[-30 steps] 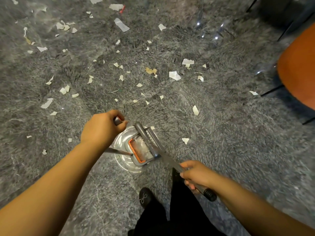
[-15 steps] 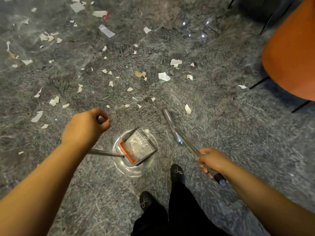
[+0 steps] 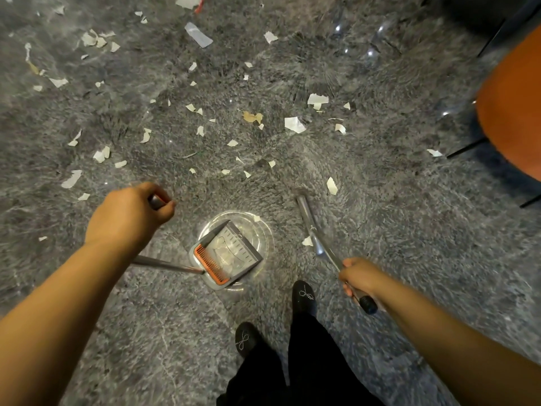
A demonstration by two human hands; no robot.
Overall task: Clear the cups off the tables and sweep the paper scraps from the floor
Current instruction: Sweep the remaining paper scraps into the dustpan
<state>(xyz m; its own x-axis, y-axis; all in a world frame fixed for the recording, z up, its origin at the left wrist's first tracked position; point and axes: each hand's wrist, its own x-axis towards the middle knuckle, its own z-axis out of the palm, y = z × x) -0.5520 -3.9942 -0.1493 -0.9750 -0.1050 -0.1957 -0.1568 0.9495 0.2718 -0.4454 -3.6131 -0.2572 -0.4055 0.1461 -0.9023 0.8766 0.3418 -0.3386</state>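
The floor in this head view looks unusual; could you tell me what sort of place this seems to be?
Probably an indoor seating or café-like room, mid-cleanup. The polished grey stone-pattern floor is littered with paper scraps, and an orange chair on thin black legs stands at the right.

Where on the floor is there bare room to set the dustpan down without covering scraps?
Bare carpet lies to the near left, below the left hand, and to the right of the broom, toward the orange chair. Ahead of the dustpan it is crowded with paper scraps.
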